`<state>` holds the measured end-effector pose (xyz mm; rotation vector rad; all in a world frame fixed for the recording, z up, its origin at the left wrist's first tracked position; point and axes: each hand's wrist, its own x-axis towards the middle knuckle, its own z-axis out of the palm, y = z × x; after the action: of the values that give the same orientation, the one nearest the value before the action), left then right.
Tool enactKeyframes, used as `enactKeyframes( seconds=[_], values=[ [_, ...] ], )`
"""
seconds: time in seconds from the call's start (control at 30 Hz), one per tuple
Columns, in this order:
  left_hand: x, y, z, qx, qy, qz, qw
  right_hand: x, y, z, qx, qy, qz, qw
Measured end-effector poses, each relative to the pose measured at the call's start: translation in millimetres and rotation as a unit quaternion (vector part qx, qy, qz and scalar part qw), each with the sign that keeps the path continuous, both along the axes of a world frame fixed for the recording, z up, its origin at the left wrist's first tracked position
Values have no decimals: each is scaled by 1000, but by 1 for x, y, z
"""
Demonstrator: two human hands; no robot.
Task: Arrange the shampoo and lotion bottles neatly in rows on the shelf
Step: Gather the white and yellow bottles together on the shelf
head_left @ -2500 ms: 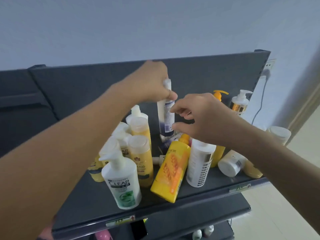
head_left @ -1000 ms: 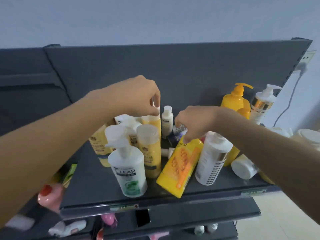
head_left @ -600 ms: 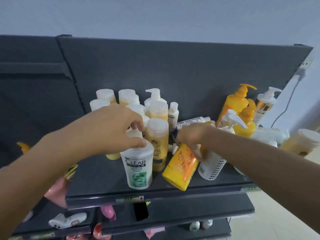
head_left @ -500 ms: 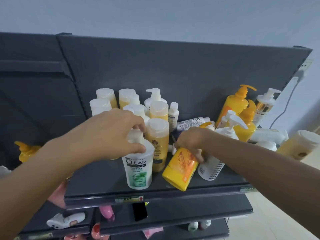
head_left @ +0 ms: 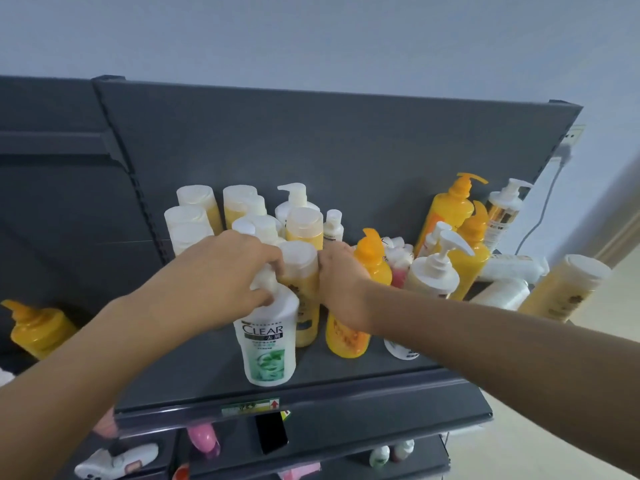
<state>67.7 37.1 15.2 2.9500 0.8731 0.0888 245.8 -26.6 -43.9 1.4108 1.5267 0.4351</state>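
Dark grey metal shelf carries the lot: white-capped yellow bottles upright at back-left, a jumble on the right incl. white bottles lying flat. The white plastic CLEAR pump bottle stands near the front edge, long axis vertical, directly under the left hand, which pinches its pump neck. The right hand curls over the top of a yellow plastic bottle just beside it, fingertips hidden. Bottles are opaque, so can't tell fill levels.
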Motion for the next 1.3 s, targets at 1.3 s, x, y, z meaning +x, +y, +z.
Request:
enactKeyframes(
  seconds=[1.3],
  values=[
    [-3,6,-6,36,-17,61,997,137,-94,81,252,398,-282,836]
  ],
)
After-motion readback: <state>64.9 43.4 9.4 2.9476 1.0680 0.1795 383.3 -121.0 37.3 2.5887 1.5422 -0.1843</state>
